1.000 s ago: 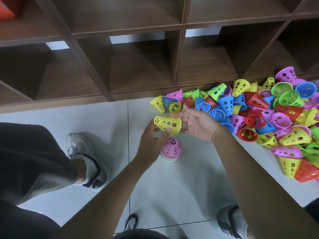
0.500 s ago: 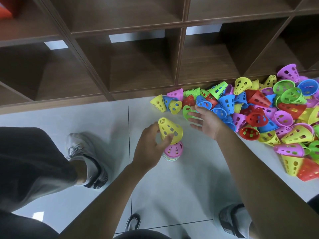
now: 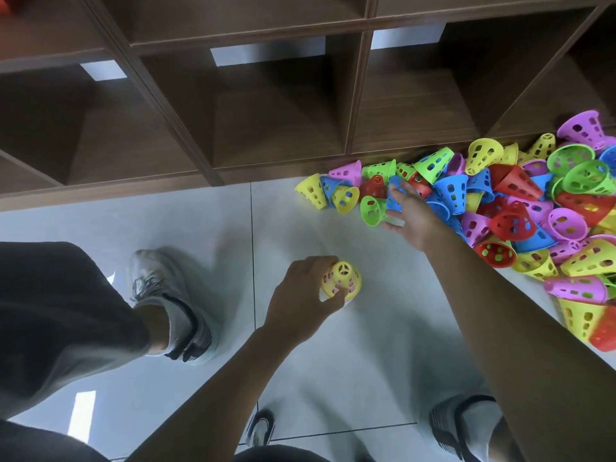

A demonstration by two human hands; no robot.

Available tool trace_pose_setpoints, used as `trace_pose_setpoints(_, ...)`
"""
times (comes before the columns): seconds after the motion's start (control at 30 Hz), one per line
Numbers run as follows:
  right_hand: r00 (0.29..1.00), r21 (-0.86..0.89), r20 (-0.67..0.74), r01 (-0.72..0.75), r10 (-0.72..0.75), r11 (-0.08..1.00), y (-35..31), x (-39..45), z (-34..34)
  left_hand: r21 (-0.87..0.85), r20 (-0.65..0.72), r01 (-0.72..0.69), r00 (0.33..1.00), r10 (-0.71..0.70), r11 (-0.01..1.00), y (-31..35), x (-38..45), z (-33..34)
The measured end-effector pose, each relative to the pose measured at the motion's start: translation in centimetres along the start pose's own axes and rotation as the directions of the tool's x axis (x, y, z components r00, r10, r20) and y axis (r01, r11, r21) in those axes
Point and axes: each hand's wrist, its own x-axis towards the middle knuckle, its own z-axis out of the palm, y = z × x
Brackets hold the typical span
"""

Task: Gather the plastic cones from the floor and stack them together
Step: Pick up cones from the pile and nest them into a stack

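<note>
A yellow perforated cone (image 3: 343,281) sits on top of the small stack on the floor tiles, covering the pink cone beneath. My left hand (image 3: 305,291) grips the yellow cone from the left side. My right hand (image 3: 411,213) is spread open over the near edge of the pile of coloured cones (image 3: 506,208), its fingers just right of a green cone (image 3: 371,210) lying on its side, and it holds nothing.
A dark wooden cubby shelf (image 3: 300,135) runs along the back, its base touching the pile. My left shoe (image 3: 173,305) rests on the tiles to the left, my right shoe (image 3: 463,425) at the bottom right. Another shoe tip (image 3: 261,428) shows at the bottom centre.
My left hand has lowered the yellow cone onto the stack, hiding the pink cone. My right hand has let go of it and reached right and away to the pile's edge.
</note>
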Motion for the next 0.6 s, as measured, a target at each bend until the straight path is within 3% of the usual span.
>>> trace_pose_setpoints(0.37,1.000,0.009,-0.021,0.024,-0.023,1.000,0.1,1.0,-0.5,-0.077,-0.049,-0.044,0.998,0.040,0.996,-0.5,2.3,-0.1)
trace_pose_setpoints(0.6,0.995,0.142,-0.086,0.068,-0.056,0.988,0.9,0.4,-1.1,-0.072,-0.059,-0.030,0.998,0.026,0.997,-1.0,5.2,-1.4)
